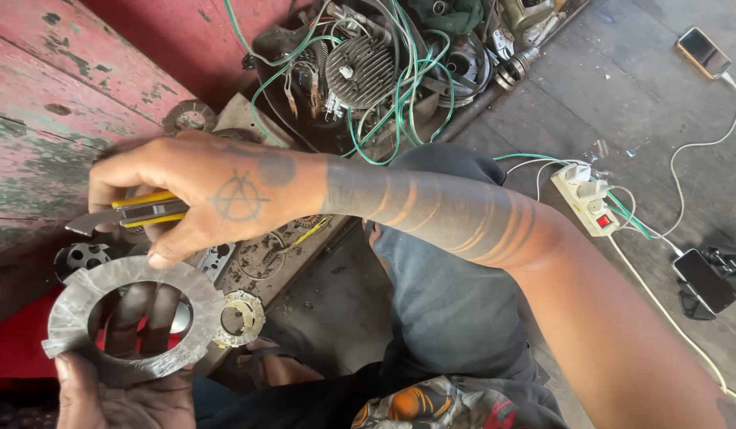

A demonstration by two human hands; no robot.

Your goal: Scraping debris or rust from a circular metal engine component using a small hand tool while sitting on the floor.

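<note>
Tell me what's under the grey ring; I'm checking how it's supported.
The left hand lies under the ring; its fingers show through the hole. The palm beneath the rim is covered.

Around the one grey ring-shaped gasket (133, 318), two hands are counted: the left hand (122, 393) beneath it and the right hand (201, 191) above it with one yellow-handled utility knife (133, 213). Far right of the gasket, two phones (702, 52) and one white power strip (586, 199) are seen. One smaller metal ring (241, 318) is counted just right of the gasket.

A finned engine part (360, 70) amid green wires (400, 95); a power strip (586, 199) and 2 phones (703, 52) on the floor.
</note>
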